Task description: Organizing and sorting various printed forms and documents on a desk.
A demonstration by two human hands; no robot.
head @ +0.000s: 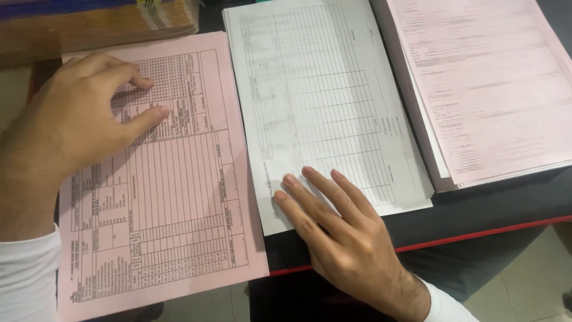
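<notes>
My left hand (77,122) lies palm down on a pink printed form (179,197) at the left, fingers spread and touching its upper part. My right hand (333,229) rests flat on the lower corner of a stack of white printed forms (322,89) in the middle, fingers apart. Neither hand grips anything. Both wrists show white sleeves. The pink form hangs slightly over the table's front edge.
A second stack of pink forms (488,83) lies at the right on a grey folder. A brown bundle of papers (95,24) sits at the top left. The dark table (488,209) has a red front edge; tiled floor shows below.
</notes>
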